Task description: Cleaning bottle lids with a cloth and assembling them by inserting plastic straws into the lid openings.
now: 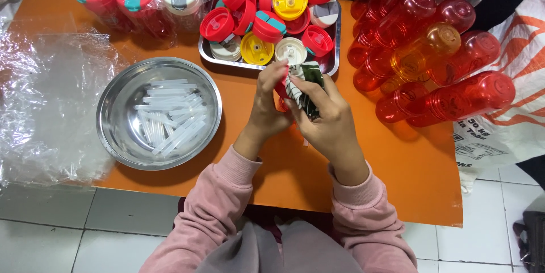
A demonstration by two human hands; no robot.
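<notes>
Both hands (301,105), fingers closed round a cloth (306,80) and red lid (282,88) at frame centre, could drop the lid if the cloth slips.

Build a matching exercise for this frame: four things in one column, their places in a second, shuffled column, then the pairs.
Things:
1. round steel bowl of clear plastic straws
2. rectangular metal tray of red and yellow lids
3. heap of red translucent plastic bottles
4. crumpled clear plastic sheet

Places:
A. table's far left edge
B. right of the hands
C. behind the hands
D. left of the hands

Pairs: 1-D, 2-C, 3-B, 4-A
</notes>
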